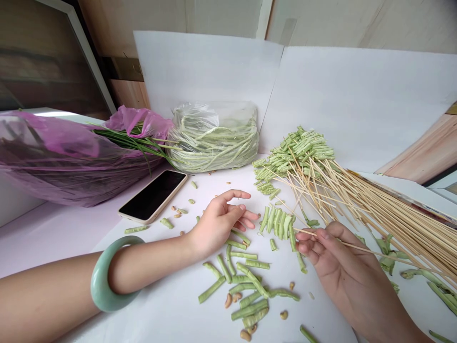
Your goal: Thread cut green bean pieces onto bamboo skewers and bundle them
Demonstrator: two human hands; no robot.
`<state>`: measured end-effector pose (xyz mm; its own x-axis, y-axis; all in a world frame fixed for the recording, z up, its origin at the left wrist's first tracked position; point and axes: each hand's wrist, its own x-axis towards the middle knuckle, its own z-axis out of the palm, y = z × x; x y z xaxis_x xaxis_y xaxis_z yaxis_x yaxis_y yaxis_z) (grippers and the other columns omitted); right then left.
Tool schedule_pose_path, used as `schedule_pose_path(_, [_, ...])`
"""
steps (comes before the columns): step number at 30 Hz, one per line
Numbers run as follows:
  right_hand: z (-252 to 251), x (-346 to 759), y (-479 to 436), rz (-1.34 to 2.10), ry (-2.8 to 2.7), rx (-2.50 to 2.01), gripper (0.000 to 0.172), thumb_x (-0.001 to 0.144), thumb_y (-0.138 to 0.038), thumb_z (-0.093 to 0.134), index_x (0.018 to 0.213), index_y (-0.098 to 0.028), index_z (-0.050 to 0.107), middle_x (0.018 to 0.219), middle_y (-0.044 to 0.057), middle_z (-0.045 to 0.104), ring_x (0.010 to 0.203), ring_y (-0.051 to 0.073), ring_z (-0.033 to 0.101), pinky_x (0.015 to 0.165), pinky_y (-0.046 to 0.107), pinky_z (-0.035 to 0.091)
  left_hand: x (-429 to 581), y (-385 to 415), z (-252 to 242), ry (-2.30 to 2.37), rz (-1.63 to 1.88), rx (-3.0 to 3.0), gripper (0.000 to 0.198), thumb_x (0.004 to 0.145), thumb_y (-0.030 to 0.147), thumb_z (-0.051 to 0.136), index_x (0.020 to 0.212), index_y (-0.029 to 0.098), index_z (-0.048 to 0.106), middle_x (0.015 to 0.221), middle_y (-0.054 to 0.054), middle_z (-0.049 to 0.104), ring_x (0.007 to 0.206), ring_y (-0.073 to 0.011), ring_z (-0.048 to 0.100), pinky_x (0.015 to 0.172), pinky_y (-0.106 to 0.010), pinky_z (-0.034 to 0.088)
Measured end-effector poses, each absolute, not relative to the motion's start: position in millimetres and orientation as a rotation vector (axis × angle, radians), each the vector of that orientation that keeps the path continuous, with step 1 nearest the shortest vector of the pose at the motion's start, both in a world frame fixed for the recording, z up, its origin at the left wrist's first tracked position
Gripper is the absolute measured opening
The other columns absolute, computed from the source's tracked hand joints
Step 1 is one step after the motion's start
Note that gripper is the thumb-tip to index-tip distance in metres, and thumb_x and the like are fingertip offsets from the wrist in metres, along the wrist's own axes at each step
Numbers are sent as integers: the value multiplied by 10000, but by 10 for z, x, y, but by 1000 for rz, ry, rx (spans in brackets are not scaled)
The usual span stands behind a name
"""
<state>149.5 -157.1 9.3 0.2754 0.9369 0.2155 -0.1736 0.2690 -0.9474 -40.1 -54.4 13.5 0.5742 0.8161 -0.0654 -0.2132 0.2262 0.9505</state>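
Closest, cut bean pieces (249,310) lie loose on the counter (171,300). Beyond, the right hand (352,271) pinches a skewer (304,231) threaded with bean segments (277,221); the left hand (216,221), grip loosely spread, hovers beside them. Farther back, loaded skewers (303,150) are heaped.

Soft, even light brightens the pale worktop (85,228) around the phone (153,195), leaving faint shadows; its source is hard to tell. Small highlights glint on the clear bag (217,138) behind the phone, and a white glare streak shows beyond its left. Bean pieces (250,308) to its right look crisp; the purple bag (71,157) leftward is softer. Sticks (403,219) far right appear stretched by wide-angle distortion.
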Motion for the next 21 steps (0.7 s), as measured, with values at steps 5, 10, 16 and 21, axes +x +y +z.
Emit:
schedule_pose_path(5, [76, 1493, -1577, 935, -846, -1078, 234, 717, -347, 761, 622, -221, 588, 719, 58, 685, 695, 178, 655, 647, 267, 591, -415, -524, 104, 650, 828, 1289, 240, 764, 237, 712, 971, 124, 669, 1099, -119, 700, 1032, -223, 648, 921, -335, 483])
schedule_pose_path(10, [81, 1481, -1607, 926, -774, -1114, 284, 700, -372, 777, 613, -212, 559, 706, 45, 671, 704, 159, 634, 652, 249, 570, -438, -541, 141, 711, 885, 1463, 193, 800, 279, 671, 907, 126, 721, 1213, -117, 658, 1077, -237, 625, 924, -336, 497])
schedule_pose_path(16, [94, 1469, -1586, 937, -762, -1125, 311, 672, -380, 798, 602, -201, 554, 703, 57, 672, 703, 150, 626, 654, 226, 556, -443, -577, 165, 709, 799, 1395, 454, 855, 416, 587, 1220, 146, 610, 873, -113, 731, 941, -278, 667, 572, -310, 564])
schedule_pose_path(21, [91, 1469, -1595, 950, -761, -1132, 314, 684, -388, 789, 608, -200, 550, 720, 64, 677, 719, 155, 625, 663, 231, 552, -458, -542, 151, 682, 971, 1610, 385, 869, 259, 586, 1249, 200, 617, 1135, -83, 703, 1152, -218, 593, 972, -320, 472])
